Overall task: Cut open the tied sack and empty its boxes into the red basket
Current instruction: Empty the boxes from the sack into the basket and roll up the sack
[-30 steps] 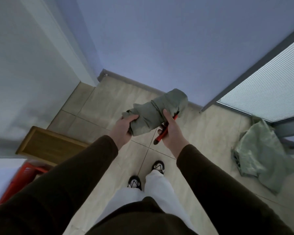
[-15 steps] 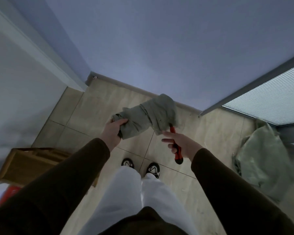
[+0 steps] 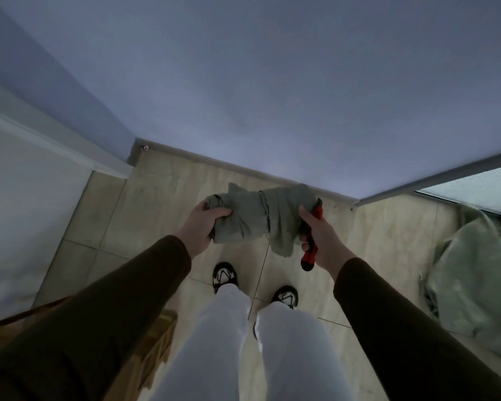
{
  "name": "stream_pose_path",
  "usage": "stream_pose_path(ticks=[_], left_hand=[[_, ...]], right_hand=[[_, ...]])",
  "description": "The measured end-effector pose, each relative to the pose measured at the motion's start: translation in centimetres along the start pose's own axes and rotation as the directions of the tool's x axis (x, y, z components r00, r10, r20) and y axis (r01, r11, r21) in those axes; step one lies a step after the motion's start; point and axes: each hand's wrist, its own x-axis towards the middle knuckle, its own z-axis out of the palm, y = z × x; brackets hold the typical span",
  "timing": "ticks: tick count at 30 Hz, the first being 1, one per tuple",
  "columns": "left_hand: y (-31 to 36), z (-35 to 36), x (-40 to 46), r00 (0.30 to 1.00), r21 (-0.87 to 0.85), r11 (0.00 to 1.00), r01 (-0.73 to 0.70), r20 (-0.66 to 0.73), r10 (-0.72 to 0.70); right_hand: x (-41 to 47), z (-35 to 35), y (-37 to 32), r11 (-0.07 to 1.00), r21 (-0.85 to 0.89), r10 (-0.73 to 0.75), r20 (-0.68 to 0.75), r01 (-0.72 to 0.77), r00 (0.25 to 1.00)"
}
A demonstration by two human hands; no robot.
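Observation:
A grey-green sack [image 3: 252,218], bunched and tied round its middle, hangs in front of me above the tiled floor. My left hand [image 3: 201,227] grips its left end. My right hand [image 3: 320,233] holds a red-handled cutter [image 3: 311,250] and also touches the sack's right end with its fingers. The cutter's blade end is hidden behind the cloth. No boxes show, and the red basket is out of view.
A second grey-green sack [image 3: 472,285] lies slumped on the floor at the right, below a window. A wooden crate [image 3: 154,340] stands at the lower left, partly hidden by my sleeve. Walls close the corner ahead. My feet [image 3: 224,274] stand on beige tiles.
My right hand has come back up to the sack's right end with the cutter, after hanging apart below it. The view has tilted upward, and the red basket has left the frame.

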Motion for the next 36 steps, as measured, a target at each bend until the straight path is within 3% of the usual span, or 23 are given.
stream_pose_path(ticks=[12,19,27,33,36], left_hand=[[-7.2,4.3,21.7,0.992,0.104,0.987,0.119,-0.049,-0.114],[-12.9,4.2,35.0,0.988,0.136,0.988,0.076,-0.147,-0.056],[-16.8,3.6,45.9,0.995,0.161,0.984,0.07,-0.084,-0.057],[-19.0,3.9,51.3,1.0,0.319,0.948,-0.003,-0.02,0.01],[-20.1,3.8,53.1,0.993,0.642,0.766,-0.015,-0.079,0.086]], right_hand=[[21.0,-5.5,4.0,0.993,0.108,0.072,-0.182,-0.053,0.981],[34.0,-7.1,8.4,0.979,0.179,0.136,-0.227,-0.096,0.964],[44.7,-7.6,11.5,0.974,0.22,0.112,-0.303,-0.045,0.946],[49.5,-7.6,13.2,0.975,0.219,0.029,-0.328,0.046,0.944],[51.4,-7.9,13.6,0.985,0.169,0.035,-0.324,0.022,0.945]])
